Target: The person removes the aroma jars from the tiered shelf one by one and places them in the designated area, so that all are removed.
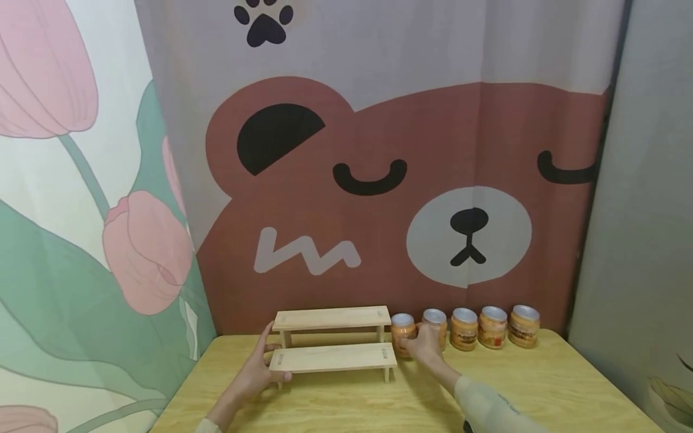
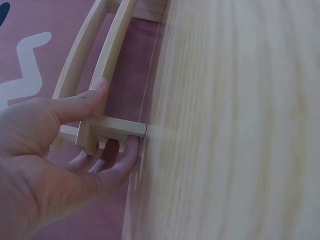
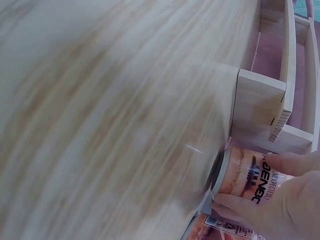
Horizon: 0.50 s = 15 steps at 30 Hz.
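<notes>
A pale two-step wooden rack [image 1: 332,358] stands near the back of the table. My left hand [image 1: 254,371] grips its left end; in the left wrist view the thumb lies along the step's edge and the fingers curl under around the leg [image 2: 120,127]. At the rack's right end, my right hand [image 1: 425,347] holds an orange can [image 1: 402,323] with a silver lid between thumb and fingers. The right wrist view shows this can [image 3: 242,172] beside the rack's side leg [image 3: 257,100], with part of its printed label covered by the hand.
Several similar orange cans [image 1: 464,331] stand in a row to the right along the back edge. The wooden table [image 1: 335,406] meets a curtain [image 1: 379,240] printed with a bear; a tulip-patterned curtain [image 1: 146,252] hangs at left. Leaves [image 1: 671,394] show at lower right.
</notes>
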Each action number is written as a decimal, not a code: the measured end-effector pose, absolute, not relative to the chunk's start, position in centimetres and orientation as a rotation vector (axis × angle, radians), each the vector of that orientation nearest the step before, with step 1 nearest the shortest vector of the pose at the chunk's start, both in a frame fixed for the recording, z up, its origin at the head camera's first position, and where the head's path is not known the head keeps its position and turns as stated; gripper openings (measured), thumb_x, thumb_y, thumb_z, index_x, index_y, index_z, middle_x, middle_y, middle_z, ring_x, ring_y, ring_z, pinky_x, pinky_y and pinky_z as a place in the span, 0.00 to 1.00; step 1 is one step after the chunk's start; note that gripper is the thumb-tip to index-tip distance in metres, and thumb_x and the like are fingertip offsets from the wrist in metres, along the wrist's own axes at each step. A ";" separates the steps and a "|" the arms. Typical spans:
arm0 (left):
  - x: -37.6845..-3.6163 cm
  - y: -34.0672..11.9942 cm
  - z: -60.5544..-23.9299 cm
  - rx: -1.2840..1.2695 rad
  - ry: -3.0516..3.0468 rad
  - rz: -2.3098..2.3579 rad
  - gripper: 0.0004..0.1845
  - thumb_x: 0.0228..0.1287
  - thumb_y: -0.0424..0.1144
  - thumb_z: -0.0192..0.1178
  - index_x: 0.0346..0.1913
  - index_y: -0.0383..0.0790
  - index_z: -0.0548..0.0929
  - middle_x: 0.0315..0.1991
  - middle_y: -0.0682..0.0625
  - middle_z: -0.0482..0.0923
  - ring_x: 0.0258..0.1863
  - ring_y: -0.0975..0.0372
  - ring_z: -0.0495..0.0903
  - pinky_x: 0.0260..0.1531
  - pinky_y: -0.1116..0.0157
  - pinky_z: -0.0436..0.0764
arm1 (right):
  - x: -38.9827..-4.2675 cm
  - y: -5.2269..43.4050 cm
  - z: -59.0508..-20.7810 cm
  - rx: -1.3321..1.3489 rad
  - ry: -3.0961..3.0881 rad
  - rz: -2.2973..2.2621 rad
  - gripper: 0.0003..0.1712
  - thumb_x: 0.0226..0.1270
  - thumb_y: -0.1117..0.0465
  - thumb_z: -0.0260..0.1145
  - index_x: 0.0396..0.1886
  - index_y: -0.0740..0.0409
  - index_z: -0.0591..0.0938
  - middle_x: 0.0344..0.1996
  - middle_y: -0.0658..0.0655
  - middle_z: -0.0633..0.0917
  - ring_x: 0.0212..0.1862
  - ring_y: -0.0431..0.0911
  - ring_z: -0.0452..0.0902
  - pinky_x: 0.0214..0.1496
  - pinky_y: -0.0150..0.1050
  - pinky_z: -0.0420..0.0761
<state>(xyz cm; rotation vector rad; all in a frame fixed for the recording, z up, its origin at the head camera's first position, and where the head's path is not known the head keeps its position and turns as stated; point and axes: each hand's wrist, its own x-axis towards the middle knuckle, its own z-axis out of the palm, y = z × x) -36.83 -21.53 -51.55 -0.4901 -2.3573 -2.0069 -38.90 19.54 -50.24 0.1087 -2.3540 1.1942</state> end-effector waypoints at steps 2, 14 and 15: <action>-37.0 -21.4 -51.6 -0.500 -2.359 -2.013 0.72 0.46 0.18 0.76 0.82 0.66 0.39 0.68 0.23 0.54 0.49 0.43 0.79 0.36 0.50 0.85 | -38.8 19.8 -50.3 0.109 -2.352 1.209 0.13 0.50 0.69 0.79 0.25 0.67 0.81 0.19 0.53 0.79 0.22 0.45 0.70 0.23 0.39 0.72; -36.8 -21.6 -51.6 -0.468 -2.441 -1.939 0.72 0.52 0.21 0.75 0.82 0.58 0.31 0.70 0.21 0.51 0.51 0.42 0.79 0.42 0.54 0.84 | -39.2 20.4 -51.2 0.185 -2.359 1.165 0.12 0.48 0.69 0.77 0.30 0.70 0.83 0.24 0.57 0.84 0.27 0.48 0.77 0.29 0.44 0.78; -36.8 -21.7 -51.5 -0.470 -2.459 -1.916 0.72 0.52 0.22 0.75 0.82 0.57 0.30 0.70 0.20 0.51 0.52 0.40 0.78 0.44 0.53 0.83 | -39.1 20.4 -51.3 0.182 -2.372 1.190 0.10 0.50 0.69 0.76 0.29 0.69 0.83 0.22 0.56 0.82 0.25 0.47 0.76 0.27 0.43 0.77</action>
